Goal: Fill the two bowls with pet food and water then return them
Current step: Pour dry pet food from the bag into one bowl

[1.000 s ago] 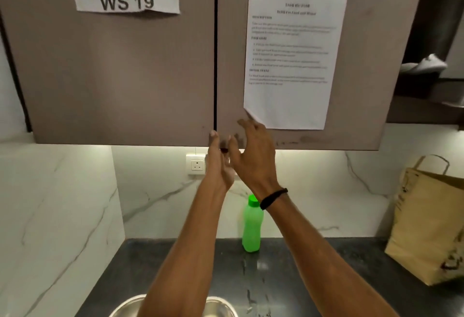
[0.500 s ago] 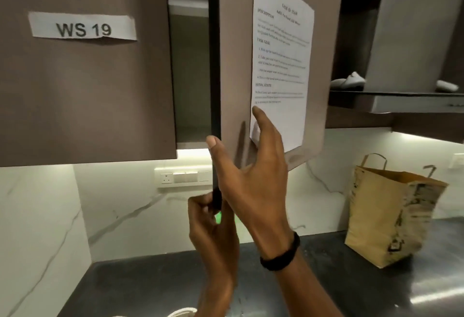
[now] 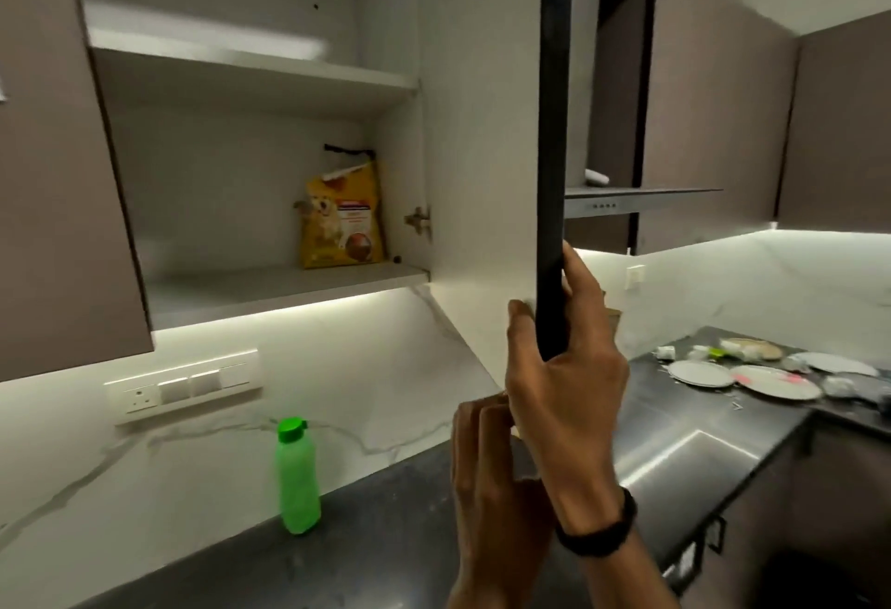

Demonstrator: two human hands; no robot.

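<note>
The upper cabinet's right door (image 3: 482, 165) stands swung open. My right hand (image 3: 564, 382) grips its dark front edge near the bottom, thumb on the white inner face and fingers on the outer side. My left hand (image 3: 487, 464) is just below, its fingertips up at the door's lower corner; the right hand hides its thumb. A yellow pet food bag (image 3: 343, 218) stands upright at the right end of the lower shelf (image 3: 270, 285). A green water bottle (image 3: 296, 478) stands on the dark counter (image 3: 385, 536) against the wall. No bowl is in view.
The cabinet's left door (image 3: 58, 174) is closed. A switch panel (image 3: 183, 384) sits on the marble wall. To the right are a steel sink (image 3: 684, 459) and several plates (image 3: 771, 379) and scraps on the counter, with a range hood (image 3: 641, 196) above.
The right door went from closed to wide open, showing the shelves and the pet food bag. My view turned right, so the sink and plates came in and the paper bag left the view.
</note>
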